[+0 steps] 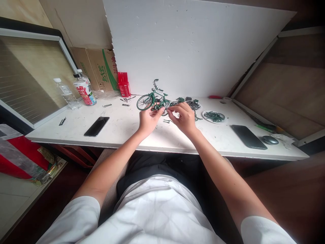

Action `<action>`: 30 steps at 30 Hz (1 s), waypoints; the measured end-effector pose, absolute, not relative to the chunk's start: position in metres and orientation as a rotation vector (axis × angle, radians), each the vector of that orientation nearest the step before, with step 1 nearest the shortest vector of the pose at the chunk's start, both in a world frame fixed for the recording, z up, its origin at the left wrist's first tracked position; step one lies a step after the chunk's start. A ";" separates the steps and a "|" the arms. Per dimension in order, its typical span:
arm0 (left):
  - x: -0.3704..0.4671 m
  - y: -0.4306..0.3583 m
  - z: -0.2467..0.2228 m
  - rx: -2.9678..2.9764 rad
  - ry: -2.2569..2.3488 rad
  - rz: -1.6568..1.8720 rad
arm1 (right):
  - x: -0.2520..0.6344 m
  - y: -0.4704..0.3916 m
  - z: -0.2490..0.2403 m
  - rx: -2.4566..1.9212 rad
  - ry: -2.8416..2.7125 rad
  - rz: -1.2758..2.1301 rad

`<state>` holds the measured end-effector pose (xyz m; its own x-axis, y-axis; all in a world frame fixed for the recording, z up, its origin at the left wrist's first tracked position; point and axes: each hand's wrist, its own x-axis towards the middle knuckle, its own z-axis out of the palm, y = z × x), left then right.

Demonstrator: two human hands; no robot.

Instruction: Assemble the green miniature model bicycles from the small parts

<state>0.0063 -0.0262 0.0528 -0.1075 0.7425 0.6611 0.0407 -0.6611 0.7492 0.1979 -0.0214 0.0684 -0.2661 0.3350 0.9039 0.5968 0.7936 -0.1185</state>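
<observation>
A small green model bicycle (153,96) is held above the white table (122,130), its front wheel to the left and its handlebars at the top. My left hand (149,118) is closed on its lower frame, near the pedals and rear wheel. With thumb and fingers pinched, my right hand (183,117) is at the rear wheel; whatever is between its fingertips is too small to make out. More bicycle parts (193,104) lie behind my right hand. Right of it, a round white dish (220,121) holds green pieces.
On the left are a black phone (96,126), two labelled bottles (85,89) and a clear bottle (66,93). A red box (124,84) stands against the white board (193,47). A dark phone (248,137) and a grey round object (269,140) lie at right.
</observation>
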 end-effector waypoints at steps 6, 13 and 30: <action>0.008 -0.028 0.054 1.681 0.839 1.834 | 0.198 -0.020 0.067 -0.708 -1.883 -0.329; 0.007 -0.028 0.055 1.679 0.842 1.851 | 0.198 -0.019 0.065 -0.692 -1.868 -0.340; 0.007 -0.030 0.056 1.672 0.829 1.841 | 0.199 -0.016 0.063 -0.658 -1.854 -0.325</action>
<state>0.0072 -0.0302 0.0562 -0.1079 0.7259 0.6793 0.0280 -0.6808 0.7320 0.1986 -0.0157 0.0633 -0.2574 0.2840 0.9236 0.5815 0.8089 -0.0867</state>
